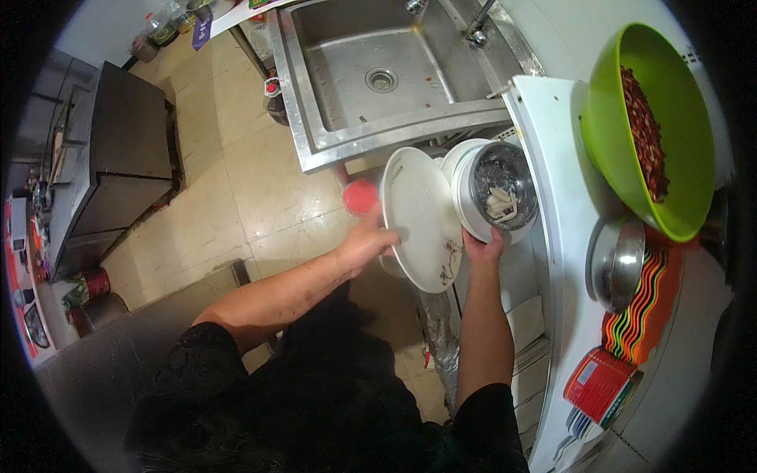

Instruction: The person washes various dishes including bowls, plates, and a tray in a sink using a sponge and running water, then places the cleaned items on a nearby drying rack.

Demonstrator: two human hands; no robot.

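Observation:
My left hand (368, 242) grips the near-left rim of a white oval plate (417, 213), which is tilted and has a dark floral print at its lower end. My right hand (485, 245) holds the lower rim of a stack of white dishes (463, 195), just right of the plate. On that stack sits a dark metal bowl (488, 168) with pale strips of food (501, 204) inside. The plate's edge overlaps the left side of the stack. What bears the stack from below is mostly hidden.
A stainless steel sink (355, 77) stands ahead. Along the right runs a white shelf (553, 171) with a green bowl (680, 136) of reddish food, a steel bowl (618, 266) and a red tin (598, 381). A blurred red round object (360, 196) is left of the plate.

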